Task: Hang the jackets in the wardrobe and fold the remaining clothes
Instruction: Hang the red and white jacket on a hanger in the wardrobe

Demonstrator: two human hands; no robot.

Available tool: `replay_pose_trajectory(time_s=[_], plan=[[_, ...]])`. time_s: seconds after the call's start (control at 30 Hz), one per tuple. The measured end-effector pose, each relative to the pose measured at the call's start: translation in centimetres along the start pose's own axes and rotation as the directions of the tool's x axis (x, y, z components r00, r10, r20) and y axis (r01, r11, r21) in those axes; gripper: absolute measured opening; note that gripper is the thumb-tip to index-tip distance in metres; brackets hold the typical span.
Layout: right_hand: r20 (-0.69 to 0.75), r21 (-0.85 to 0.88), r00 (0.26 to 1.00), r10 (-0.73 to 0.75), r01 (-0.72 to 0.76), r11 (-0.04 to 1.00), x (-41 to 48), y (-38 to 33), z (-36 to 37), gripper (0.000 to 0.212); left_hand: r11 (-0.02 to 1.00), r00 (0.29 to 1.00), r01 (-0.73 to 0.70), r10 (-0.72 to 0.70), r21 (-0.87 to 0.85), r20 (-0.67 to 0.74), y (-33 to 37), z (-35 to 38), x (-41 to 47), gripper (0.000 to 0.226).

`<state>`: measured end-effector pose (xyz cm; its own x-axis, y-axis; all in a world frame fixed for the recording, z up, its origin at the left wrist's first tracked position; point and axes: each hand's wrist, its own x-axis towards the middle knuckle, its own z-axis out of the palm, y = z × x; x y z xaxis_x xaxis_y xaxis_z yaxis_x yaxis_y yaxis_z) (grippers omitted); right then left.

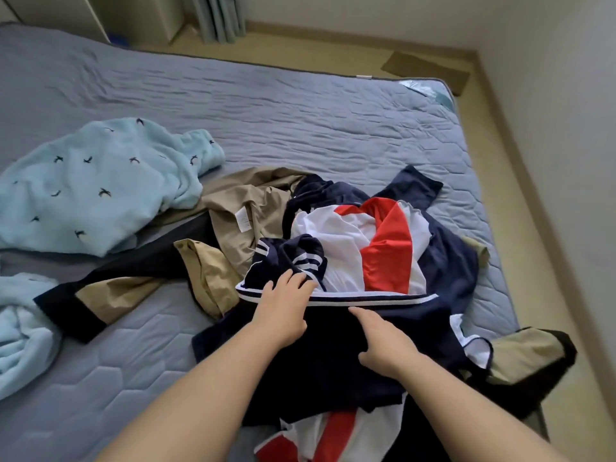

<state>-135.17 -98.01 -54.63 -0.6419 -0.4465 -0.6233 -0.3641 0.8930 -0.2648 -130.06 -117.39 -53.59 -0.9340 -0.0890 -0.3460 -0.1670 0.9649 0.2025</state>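
From where I stood, the left hand [283, 305] had its fingers laid over the bunched striped cuff [300, 258] of the navy jacket [333, 361], slightly bent. Honestly I couldn't tell if it was pinching the fabric or only pressing on it. The right hand [383, 345] lay flat on the jacket's dark body, fingers relaxed, thumb out, index tip right at the striped band [400, 299]. That band ran side to side just past both sets of fingertips, and the white and red panel [383, 251] lay beyond it, away from the person. So the jacket was directly under both hands, with the left reaching a bit further in. A tan jacket [240, 208] was tangled against it on the left. A light blue fleece [93, 188] sat further left on the grey mattress [300, 111].
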Motion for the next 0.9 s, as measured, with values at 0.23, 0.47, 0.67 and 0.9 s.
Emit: replay_pose_trajectory(time_s=[0.23, 0.47, 0.67, 0.9], plan=[[-0.110, 0.004, 0.993, -0.033, 0.034, 0.999, 0.9, 4.0, 1.2, 0.088, 0.995, 0.979, -0.046, 0.063, 0.088, -0.195, 2.7, 3.2, 1.2, 0.016], [-0.026, -0.166, 0.994, -0.102, 0.096, 0.981, 0.5, 3.9, 0.8, 0.048, 0.971, 0.989, -0.138, 0.126, -0.196, -0.074, 0.1, -0.1, -3.4, 0.019], [0.194, -0.147, 0.959, -0.209, 0.239, 0.960, 0.4, -3.1, -0.3, 0.030, 0.902, 0.992, -0.124, 0.111, -0.414, -0.055, -5.8, -3.6, -7.6, 0.027], [0.256, -0.278, 0.948, -0.189, 0.259, 0.925, 0.5, -12.9, -0.8, 0.033, 0.981, 0.926, 0.022, -0.092, 0.192, 0.366, -13.6, -12.3, -15.2, 0.055]])
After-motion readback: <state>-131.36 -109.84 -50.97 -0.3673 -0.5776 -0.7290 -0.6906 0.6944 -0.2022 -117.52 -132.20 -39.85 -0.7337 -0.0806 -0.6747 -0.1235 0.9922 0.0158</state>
